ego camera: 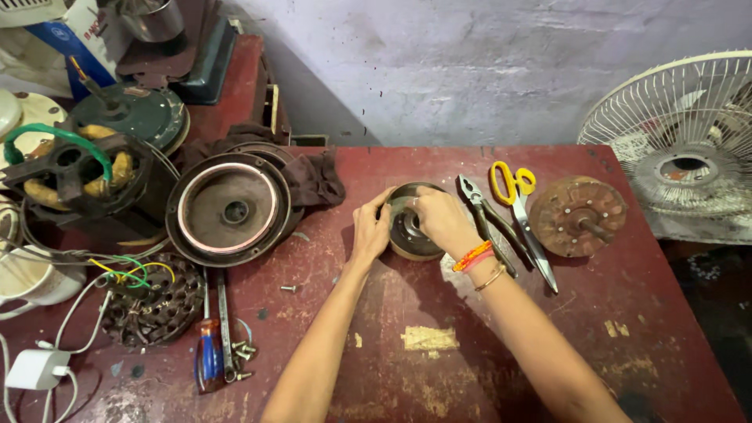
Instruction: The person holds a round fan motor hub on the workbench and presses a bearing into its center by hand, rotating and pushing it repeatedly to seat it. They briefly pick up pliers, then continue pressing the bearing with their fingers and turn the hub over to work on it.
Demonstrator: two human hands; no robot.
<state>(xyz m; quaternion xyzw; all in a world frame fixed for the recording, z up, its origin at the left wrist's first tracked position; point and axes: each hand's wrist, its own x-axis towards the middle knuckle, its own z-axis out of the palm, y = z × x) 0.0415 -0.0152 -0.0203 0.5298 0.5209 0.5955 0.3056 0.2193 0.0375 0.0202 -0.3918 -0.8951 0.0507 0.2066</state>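
A round metal motor housing (408,244) lies in the middle of the dark red table (439,368). My left hand (370,229) grips its left rim, fingers curled over the edge. My right hand (440,219) rests on top of it, with the fingertips pressed into the centre near the bearing. Red and orange threads and a thin bangle circle my right wrist. Most of the housing's middle is hidden under my right hand.
Pliers (489,223), yellow-handled scissors (521,215) and a rusty rotor disc (578,215) lie to the right. A large round motor cover (229,210), a dark cloth (313,176), a wound stator (153,301), a screwdriver (210,356) and loose screws sit left. A white fan guard (685,149) stands at the right edge.
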